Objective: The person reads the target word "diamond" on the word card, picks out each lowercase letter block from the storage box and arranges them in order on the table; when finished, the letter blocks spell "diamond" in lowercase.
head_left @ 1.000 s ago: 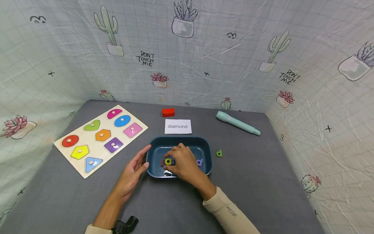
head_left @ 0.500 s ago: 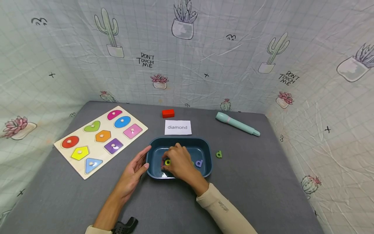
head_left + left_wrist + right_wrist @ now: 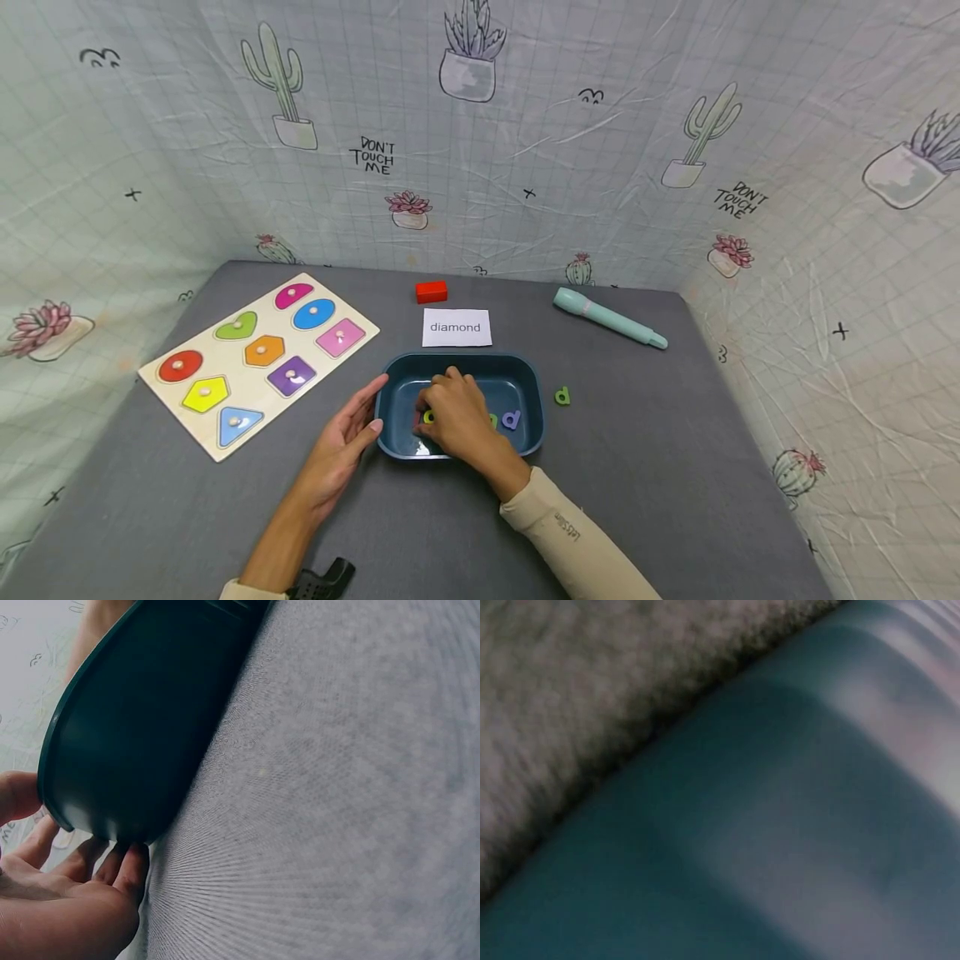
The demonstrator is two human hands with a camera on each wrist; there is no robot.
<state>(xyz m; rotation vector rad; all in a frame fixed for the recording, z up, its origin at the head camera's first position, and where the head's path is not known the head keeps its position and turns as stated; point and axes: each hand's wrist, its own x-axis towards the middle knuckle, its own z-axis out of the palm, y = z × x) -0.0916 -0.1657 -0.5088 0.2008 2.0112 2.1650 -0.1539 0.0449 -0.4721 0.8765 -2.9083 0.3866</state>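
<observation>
A dark teal tray (image 3: 459, 360) sits mid-table. My left hand (image 3: 347, 429) lies along its left end, fingers fairly straight against the wall and thumb at the rim; in the left wrist view the fingertips touch the wall of the tray (image 3: 127, 742). Inside the tray my right hand (image 3: 459, 417) reaches down, thumb and index finger pinching a small red letter (image 3: 416, 422) at the left. Beside it a yellow letter (image 3: 428, 417) shows under the fingers. A green letter (image 3: 492, 421) is mostly behind the hand, and a purple letter d (image 3: 511, 419) lies to its right.
A green letter d (image 3: 562, 396) lies right of the tray. Behind stand a white card reading "diamond" (image 3: 456, 327) and a red block (image 3: 431, 292). A mint-green pen-shaped stick (image 3: 609, 317) lies back right, a wooden shape puzzle (image 3: 251, 437) at left. A patterned cloth (image 3: 480, 167) hangs behind.
My right hand has moved slightly left in the tray, its thumb and index finger closing in on the red letter. The left hand has stayed at the tray's end.
</observation>
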